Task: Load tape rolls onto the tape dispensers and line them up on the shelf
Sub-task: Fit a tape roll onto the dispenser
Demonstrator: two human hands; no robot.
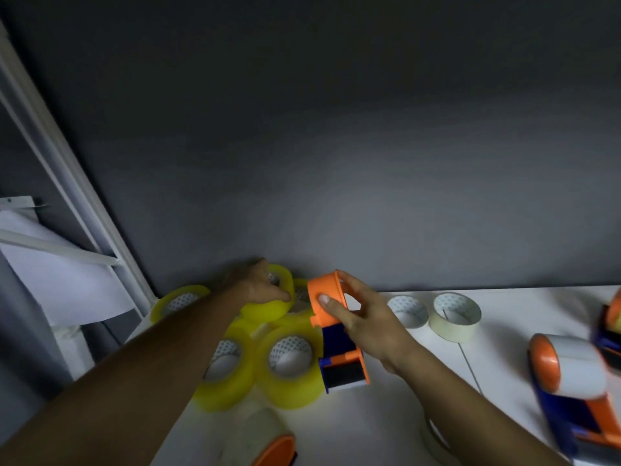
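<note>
My left hand (pixel 260 285) grips a yellow tape roll (pixel 268 306) on top of a pile of several yellow rolls (pixel 289 368) at the back left of the white shelf (pixel 386 415). My right hand (pixel 366 314) holds an empty orange and blue tape dispenser (pixel 336 327), thumb on its orange side plate, fingers through the hub opening. A loaded dispenser (pixel 571 378) with a white roll lies at the right. Another dispenser (pixel 610 326) shows at the right edge, and part of an orange one (pixel 272 449) at the bottom.
Two pale tape rolls (pixel 408 311) (pixel 455 316) lie flat behind my right hand near the dark grey wall (pixel 336 163). A white shelf frame (pixel 67 183) and white paper (pixel 60 264) stand at the left. A blurred clear roll (pixel 433 435) lies near the front.
</note>
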